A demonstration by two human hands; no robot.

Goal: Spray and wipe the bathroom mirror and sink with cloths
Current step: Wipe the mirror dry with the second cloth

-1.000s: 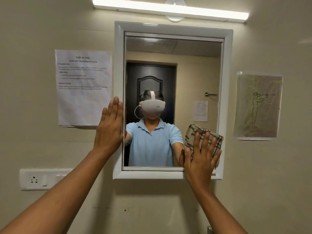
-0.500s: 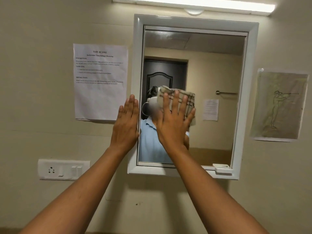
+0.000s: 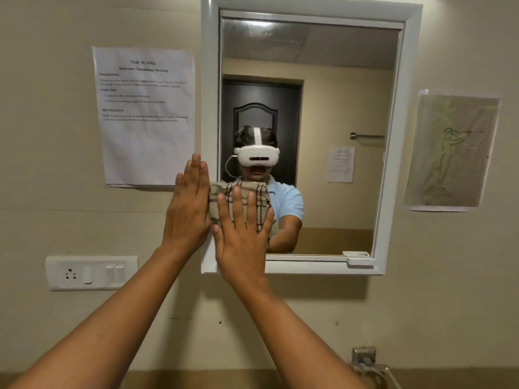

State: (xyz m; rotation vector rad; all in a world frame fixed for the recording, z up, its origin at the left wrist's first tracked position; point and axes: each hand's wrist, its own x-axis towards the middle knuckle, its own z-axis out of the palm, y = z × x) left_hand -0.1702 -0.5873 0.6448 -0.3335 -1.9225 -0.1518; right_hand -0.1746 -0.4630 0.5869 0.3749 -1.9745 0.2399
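Observation:
A white-framed mirror (image 3: 337,80) hangs on the beige wall straight ahead. My right hand (image 3: 243,237) presses a folded beige checked cloth (image 3: 247,193) flat against the glass at the mirror's lower left corner, fingers straight and spread. My left hand (image 3: 189,204) lies flat with straight fingers on the mirror's left frame, touching the cloth's edge. The sink is out of view.
A printed task sheet (image 3: 146,116) hangs left of the mirror, a drawing (image 3: 452,153) to its right. A white socket and switch plate (image 3: 91,272) sits low on the left. A metal fitting (image 3: 365,360) shows at the bottom right.
My right hand slid the cloth from the mirror's lower right, up to the middle, then down to the lower left. The left hand stayed on the frame.

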